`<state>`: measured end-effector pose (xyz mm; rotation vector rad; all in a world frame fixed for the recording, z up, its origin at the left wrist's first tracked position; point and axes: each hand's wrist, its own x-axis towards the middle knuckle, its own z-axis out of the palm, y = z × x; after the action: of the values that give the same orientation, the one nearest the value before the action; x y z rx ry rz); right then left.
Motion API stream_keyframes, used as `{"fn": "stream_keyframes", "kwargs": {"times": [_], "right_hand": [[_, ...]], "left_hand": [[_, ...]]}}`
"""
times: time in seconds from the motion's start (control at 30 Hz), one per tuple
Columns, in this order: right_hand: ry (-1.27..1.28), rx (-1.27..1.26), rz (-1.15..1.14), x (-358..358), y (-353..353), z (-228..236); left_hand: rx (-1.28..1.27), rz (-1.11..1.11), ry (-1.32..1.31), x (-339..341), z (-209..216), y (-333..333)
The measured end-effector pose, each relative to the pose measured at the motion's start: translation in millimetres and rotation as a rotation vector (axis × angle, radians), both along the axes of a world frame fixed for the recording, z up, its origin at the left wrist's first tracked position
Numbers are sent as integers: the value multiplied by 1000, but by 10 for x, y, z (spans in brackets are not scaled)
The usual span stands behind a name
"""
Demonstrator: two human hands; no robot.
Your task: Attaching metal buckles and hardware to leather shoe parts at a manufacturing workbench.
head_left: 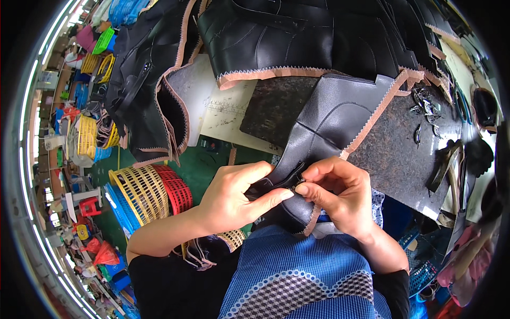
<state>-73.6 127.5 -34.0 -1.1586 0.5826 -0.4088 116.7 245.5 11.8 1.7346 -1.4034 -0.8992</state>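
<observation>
A black leather boot upper [340, 114] with a zigzag-stitched tan edge lies across the table's front edge, its lower end over my lap. My left hand [228, 196] is closed on it, thumb and fingers gripping the leather beside a short black strap [294, 174]. From the other side my right hand [342, 196] pinches a small metal buckle [298, 186] at the strap's end. Both thumbs nearly meet there. The fingertips partly hide the buckle, so I cannot tell how the strap runs through it.
More black boot uppers [276, 45] are piled along the far side and hang at the left [154, 85]. Several small black strap pieces [425, 106] lie on the dark tabletop [382, 159]. Yellow [141, 194] and red baskets [172, 186] stand on the green floor at left.
</observation>
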Motion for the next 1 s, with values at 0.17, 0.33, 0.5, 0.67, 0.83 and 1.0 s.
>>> {"fn": "stream_keyframes", "kwargs": {"times": [0.17,0.33,0.5,0.67,0.83,1.0], "right_hand": [[-11,26,-27,-12,25,-36],[31,-406,-62,11,-6,6],[-1,-579,17,1,-171,56],[-24,-473,157,-58,-322,86],[13,-1055,55,-41,-427,248],[-102,-1520,290,80,-585,481]], "left_hand": [[-49,-36,-131,-32,-3,7],[-75,-70,-210,-39,-18,-36],[-42,-95,-252,-76,-18,-32],[-48,-133,-246,-75,18,-69],[-121,-217,-323,-84,90,-145],[-298,-282,-607,-153,146,-96]]}}
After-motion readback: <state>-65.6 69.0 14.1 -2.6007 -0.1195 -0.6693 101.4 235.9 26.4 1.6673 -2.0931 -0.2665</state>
